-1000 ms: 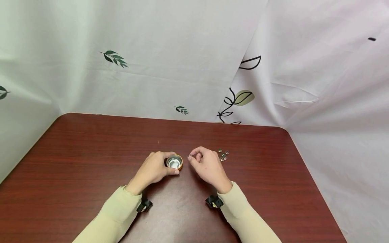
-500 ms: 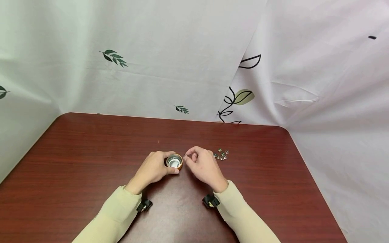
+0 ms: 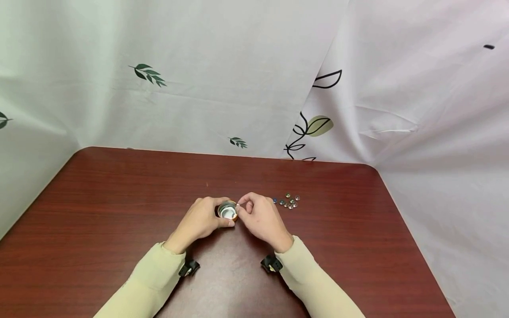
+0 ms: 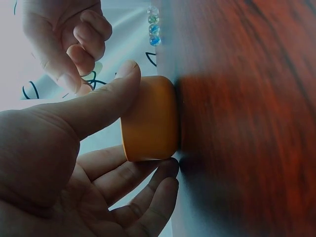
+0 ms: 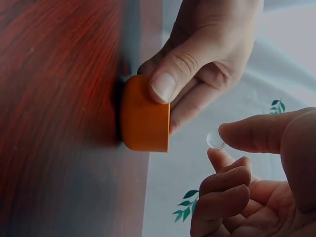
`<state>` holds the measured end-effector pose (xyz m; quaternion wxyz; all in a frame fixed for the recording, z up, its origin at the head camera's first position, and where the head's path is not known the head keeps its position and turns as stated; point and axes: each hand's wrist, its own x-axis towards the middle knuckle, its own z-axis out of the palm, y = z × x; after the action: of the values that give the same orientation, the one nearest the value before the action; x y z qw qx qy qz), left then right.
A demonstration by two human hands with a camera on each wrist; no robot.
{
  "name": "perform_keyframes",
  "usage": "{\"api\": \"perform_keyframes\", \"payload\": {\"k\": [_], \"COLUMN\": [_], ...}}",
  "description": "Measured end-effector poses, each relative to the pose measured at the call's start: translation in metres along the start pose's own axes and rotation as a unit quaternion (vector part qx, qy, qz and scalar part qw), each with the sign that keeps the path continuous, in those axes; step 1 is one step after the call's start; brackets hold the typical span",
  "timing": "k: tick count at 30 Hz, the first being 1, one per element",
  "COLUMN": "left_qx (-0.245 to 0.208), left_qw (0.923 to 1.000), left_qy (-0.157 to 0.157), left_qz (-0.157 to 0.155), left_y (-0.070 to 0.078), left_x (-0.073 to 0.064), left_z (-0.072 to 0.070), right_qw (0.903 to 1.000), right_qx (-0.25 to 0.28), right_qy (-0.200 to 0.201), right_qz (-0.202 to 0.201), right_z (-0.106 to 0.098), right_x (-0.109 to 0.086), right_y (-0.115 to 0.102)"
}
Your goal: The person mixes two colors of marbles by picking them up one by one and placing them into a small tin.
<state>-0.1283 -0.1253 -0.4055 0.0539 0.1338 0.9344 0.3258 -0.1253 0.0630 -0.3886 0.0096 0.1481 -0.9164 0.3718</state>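
Facing upward; squat orange tin (image 5: 145, 118)

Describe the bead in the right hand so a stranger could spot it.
On the reddish-brown table, the left hand holds an orange cup. Beside its rim, the right hand pinches a clear round bead; unlike the loose beads, it is held aloft.

Cup (image 3: 228, 212) on the table (image 3: 119, 198), marbles (image 3: 292, 201) to its right, cloth backdrop (image 3: 222, 97) behind.
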Motion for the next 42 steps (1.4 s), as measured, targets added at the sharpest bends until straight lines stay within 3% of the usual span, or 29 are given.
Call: {"api": "perform_keyframes", "payload": {"k": [19, 26, 42], "left_qx": [0.01, 0.017, 0.023], "left_qw": [0.9999, 0.9997, 0.9996], "left_qy": [0.003, 0.009, 0.009], "left_qz": [-0.007, 0.015, 0.014], "left_y": [0.0, -0.002, -0.001], "left_x": [0.0, 0.0, 0.0], "left_z": [-0.001, 0.001, 0.001], "right_qw": [0.9993, 0.999, 0.9986], "right_qx": [-0.005, -0.003, 0.001], "right_qy": [-0.023, -0.021, -0.038], "right_qz": [-0.029, -0.041, -0.036], "right_z": [0.01, 0.013, 0.017], "right_x": [0.0, -0.001, 0.0], "right_y": [-0.004, -0.003, 0.003]}}
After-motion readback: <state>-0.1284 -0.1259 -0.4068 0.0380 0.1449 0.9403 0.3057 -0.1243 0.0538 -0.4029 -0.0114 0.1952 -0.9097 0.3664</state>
